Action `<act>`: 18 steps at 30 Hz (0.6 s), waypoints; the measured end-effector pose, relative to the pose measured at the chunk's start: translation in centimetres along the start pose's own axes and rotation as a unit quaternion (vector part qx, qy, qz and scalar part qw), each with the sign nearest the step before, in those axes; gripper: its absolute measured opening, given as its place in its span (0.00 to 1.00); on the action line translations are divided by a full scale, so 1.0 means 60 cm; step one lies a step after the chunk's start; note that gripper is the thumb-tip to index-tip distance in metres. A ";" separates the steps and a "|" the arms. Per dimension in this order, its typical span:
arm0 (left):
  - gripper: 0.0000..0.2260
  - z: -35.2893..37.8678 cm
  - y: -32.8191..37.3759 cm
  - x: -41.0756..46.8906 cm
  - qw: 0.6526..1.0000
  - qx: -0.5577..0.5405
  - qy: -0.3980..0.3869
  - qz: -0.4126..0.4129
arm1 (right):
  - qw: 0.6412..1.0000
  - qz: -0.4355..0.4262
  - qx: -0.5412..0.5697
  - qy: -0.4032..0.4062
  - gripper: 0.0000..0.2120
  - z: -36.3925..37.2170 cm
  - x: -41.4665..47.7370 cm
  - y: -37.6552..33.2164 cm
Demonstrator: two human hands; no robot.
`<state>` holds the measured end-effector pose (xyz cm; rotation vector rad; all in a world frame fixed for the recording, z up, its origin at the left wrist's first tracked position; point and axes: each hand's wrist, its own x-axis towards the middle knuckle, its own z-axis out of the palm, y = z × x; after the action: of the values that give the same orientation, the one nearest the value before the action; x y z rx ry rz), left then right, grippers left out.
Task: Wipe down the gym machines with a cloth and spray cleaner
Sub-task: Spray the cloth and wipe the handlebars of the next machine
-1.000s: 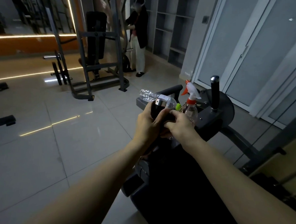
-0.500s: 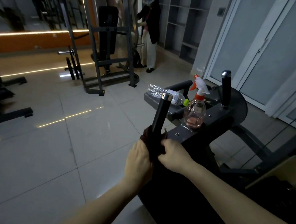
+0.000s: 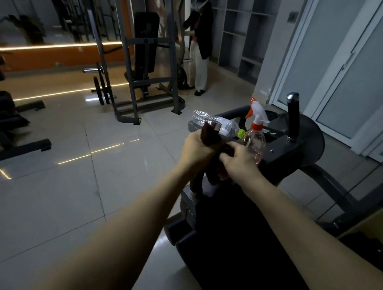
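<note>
Gripping the dark brown cloth (image 3: 210,136) round the chrome-capped black machine handle (image 3: 215,125), the left hand (image 3: 197,149) is clamped; the right hand (image 3: 240,162) pinches the cloth lower down. Risk: a wide stroke could topple the clear orange-triggered spray bottle (image 3: 255,141) just beside it.

You are standing in a gym. Ahead of you a steel-framed machine (image 3: 131,81) with a black padded backrest (image 3: 146,43) stands on the glossy tiled floor (image 3: 54,178), with weight plates (image 3: 101,89) racked just beside it. More dark equipment (image 3: 20,149) sits at your left. Right in front of you is another machine (image 3: 281,150) with an upright handle (image 3: 293,117). Open shelving (image 3: 242,31) lines the far wall.
</note>
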<state>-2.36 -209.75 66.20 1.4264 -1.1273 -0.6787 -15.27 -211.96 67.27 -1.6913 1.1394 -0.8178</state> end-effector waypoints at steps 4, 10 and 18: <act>0.06 -0.049 -0.004 0.023 0.956 -0.149 -0.212 -0.137 | 0.996 0.014 0.084 -0.031 0.05 0.018 -0.011 0.013; 0.04 0.013 -0.045 -0.025 0.996 0.046 0.072 0.028 | 0.999 0.035 0.016 -0.014 0.06 -0.010 -0.011 0.039; 0.19 -0.024 -0.081 -0.128 0.932 0.338 0.071 0.110 | 0.994 -0.010 -0.002 -0.112 0.30 0.009 0.040 0.074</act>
<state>-2.70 -202.67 60.31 1.8424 -1.4535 -0.0046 -15.43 -214.73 63.03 -1.7507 0.9723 -0.6192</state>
